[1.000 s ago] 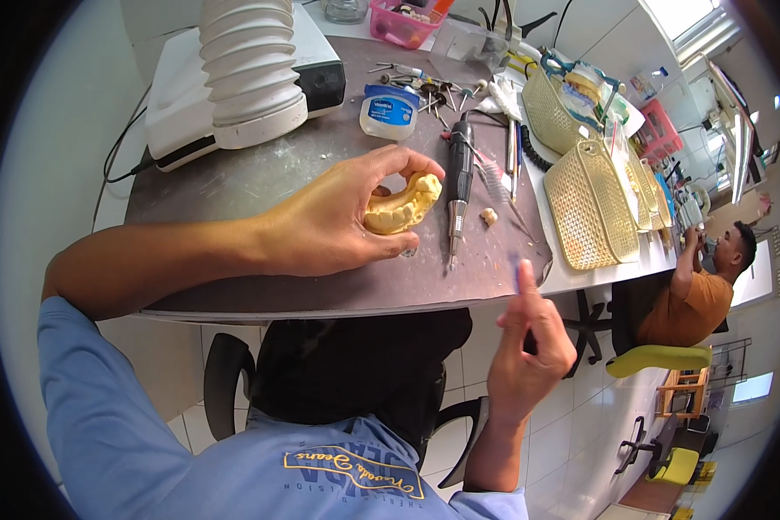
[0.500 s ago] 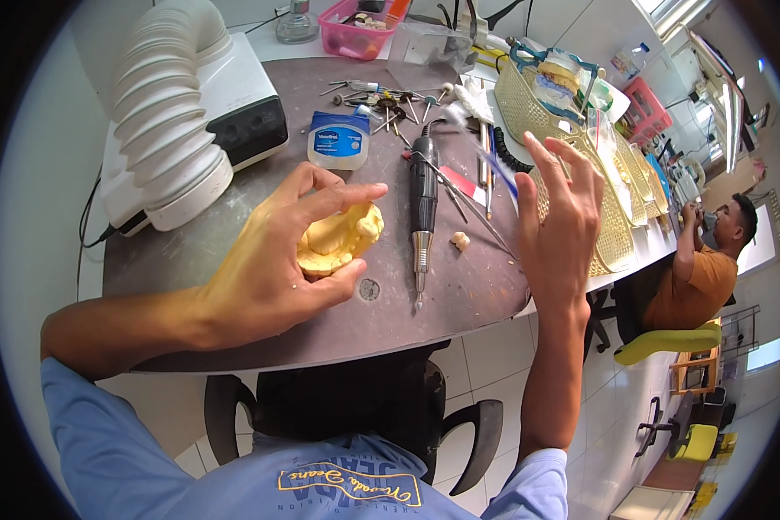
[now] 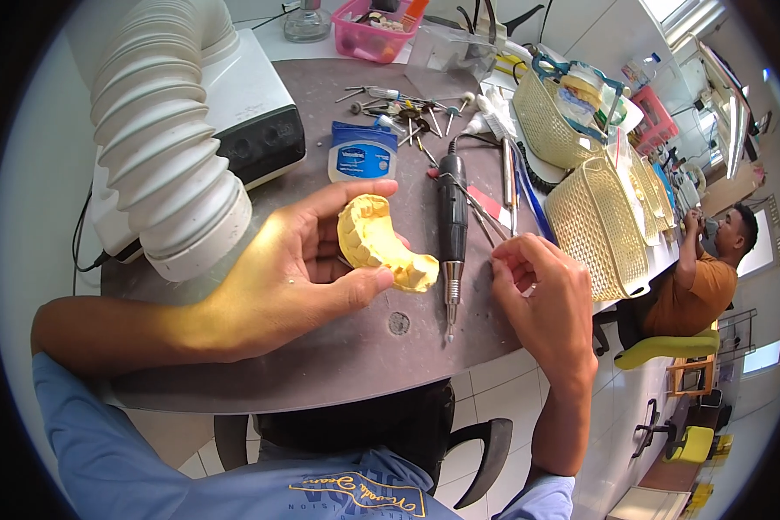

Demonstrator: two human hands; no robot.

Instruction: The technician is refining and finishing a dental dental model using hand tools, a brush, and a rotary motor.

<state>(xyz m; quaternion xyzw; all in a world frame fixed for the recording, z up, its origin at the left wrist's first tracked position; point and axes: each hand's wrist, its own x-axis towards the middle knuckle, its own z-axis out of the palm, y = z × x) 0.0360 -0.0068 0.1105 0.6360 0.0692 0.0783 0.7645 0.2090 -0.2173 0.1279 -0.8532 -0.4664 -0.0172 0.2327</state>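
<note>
My left hand [image 3: 312, 269] holds a yellow plaster dental cast [image 3: 374, 243], a horseshoe-shaped arch with tooth forms, between thumb and fingers. My right hand [image 3: 546, 295] is closed at the right of the bench, its thumb and forefinger pinching the near end of a thin metal instrument [image 3: 480, 208]. That instrument slants across a black handpiece [image 3: 452, 208] with a metal nose and burr, which lies between my hands. Whatever is under my right palm is hidden. Behind the cast stands a small jar [image 3: 361, 154] with a blue label and lid.
A white ribbed hose [image 3: 160, 130] and its box stand at the left. Loose burrs and polishing tips [image 3: 416, 113] lie at the back, before a pink basket [image 3: 374, 36]. Cream plastic baskets [image 3: 594, 230] line the right. A person [image 3: 680, 277] in orange sits farther right.
My right hand has come down from open, spread fingers to a pinch on the metal instrument. The left hand has turned the cast so its arch shows more. The view has shifted slightly.
</note>
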